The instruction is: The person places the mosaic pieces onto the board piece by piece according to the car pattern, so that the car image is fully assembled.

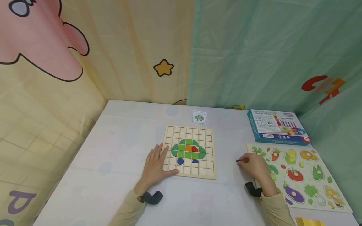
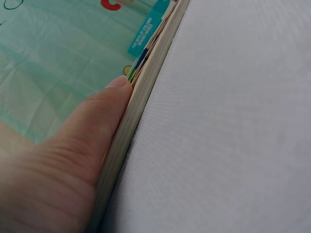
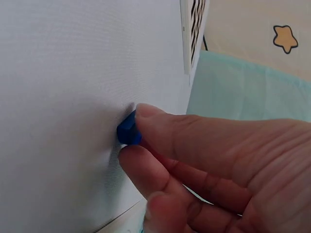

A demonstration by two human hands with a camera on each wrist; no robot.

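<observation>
My left hand (image 1: 155,164) lies with fingers spread along the left edge of a wooden grid board (image 1: 210,172), its thumb touching the front edge. On the board, green, orange and red pieces form a rounded shape. Below it sit a blue circle (image 1: 180,161) and a blue half-circle (image 1: 195,161). To the right of the board, my right hand (image 1: 255,165) pinches a small blue piece (image 3: 128,130) between thumb and fingertips, close over the white table. The fingers partly cover that piece.
A small pattern card (image 1: 199,117) lies behind the board. At the right are a boxed set (image 1: 278,127) and a vegetable puzzle board (image 1: 304,185), partly under my right hand. Something yellow (image 1: 309,222) shows at the bottom right edge. Curtains (image 1: 240,62) hang behind the table.
</observation>
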